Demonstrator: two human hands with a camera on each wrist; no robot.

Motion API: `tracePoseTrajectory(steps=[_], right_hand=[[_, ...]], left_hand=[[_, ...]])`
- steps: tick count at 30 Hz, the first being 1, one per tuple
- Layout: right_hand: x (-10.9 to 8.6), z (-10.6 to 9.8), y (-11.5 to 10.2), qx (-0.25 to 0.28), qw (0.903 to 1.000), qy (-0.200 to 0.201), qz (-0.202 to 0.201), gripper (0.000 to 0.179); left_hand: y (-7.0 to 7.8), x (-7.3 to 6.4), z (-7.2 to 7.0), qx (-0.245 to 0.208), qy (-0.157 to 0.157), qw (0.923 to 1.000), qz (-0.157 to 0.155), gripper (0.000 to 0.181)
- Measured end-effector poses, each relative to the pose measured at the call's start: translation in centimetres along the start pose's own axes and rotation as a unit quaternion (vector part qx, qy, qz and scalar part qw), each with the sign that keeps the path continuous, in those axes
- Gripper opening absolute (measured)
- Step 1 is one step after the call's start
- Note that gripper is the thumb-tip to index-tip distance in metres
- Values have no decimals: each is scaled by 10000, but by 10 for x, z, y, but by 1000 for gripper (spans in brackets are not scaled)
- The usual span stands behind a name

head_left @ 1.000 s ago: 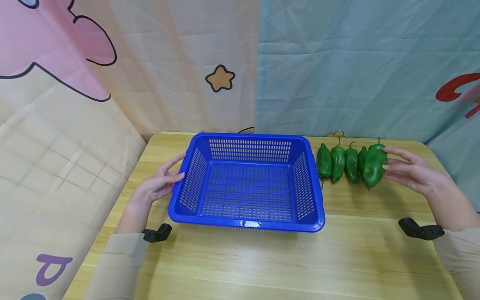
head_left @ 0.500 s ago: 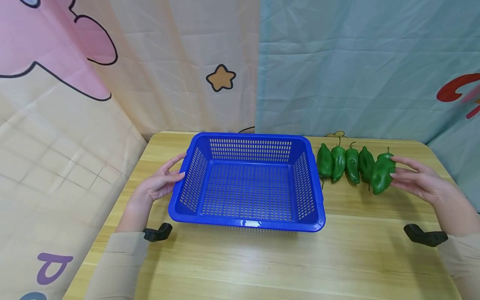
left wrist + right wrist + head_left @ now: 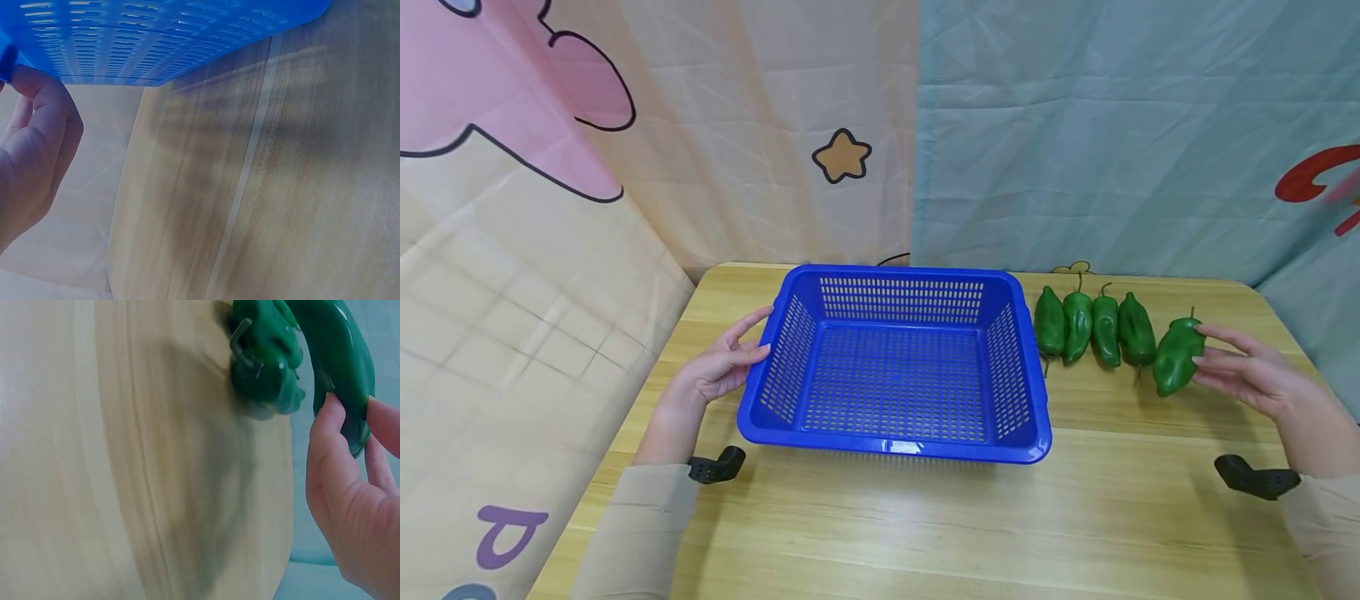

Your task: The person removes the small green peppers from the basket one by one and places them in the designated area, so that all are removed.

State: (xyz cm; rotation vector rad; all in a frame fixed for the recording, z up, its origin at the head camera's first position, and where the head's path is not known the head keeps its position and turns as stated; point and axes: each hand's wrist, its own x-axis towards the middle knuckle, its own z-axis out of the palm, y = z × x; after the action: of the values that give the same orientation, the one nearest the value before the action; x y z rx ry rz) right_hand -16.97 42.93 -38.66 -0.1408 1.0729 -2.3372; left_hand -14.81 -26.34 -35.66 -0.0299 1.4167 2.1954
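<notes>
A blue perforated plastic basket (image 3: 895,450) takes up the middle of the head view, with nothing in it. My left hand (image 3: 722,367) pinches its left rim between thumb and fingers; the left wrist view shows the basket's underside or outer wall (image 3: 156,37) above that hand. On the right, my right hand (image 3: 1251,371) pinches a green pepper (image 3: 1177,357) along its side. In the right wrist view the held pepper (image 3: 340,359) is clear of the tabletop. Several more green peppers (image 3: 1077,327) lie in a row between the basket and the held one.
All this is on a light wooden table (image 3: 925,533) with rounded back corners. A patterned curtain (image 3: 842,83) hangs right behind it and also along the left side. Dark camera mounts (image 3: 1255,479) are strapped to both wrists.
My right hand has drawn the pepper rightward and a little toward me, opening a gap from the row and uncovering the pepper beside it. The left hand and basket stay where they were.
</notes>
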Motion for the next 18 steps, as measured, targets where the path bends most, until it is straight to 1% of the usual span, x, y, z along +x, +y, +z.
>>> tracePoseTrajectory(steps=[5, 14, 18], right_hand=[[-2, -6, 1, 66, 9999, -97, 43, 53], [-7, -12, 2, 14, 9998, 205, 40, 51], [-8, -17, 3, -78, 9993, 345, -78, 52]], left_hand=[[0, 0, 0, 9, 5, 10000, -4, 66], [-1, 0, -1, -46, -113, 9999, 22, 67], [-1, 0, -1, -69, -114, 9999, 35, 66]])
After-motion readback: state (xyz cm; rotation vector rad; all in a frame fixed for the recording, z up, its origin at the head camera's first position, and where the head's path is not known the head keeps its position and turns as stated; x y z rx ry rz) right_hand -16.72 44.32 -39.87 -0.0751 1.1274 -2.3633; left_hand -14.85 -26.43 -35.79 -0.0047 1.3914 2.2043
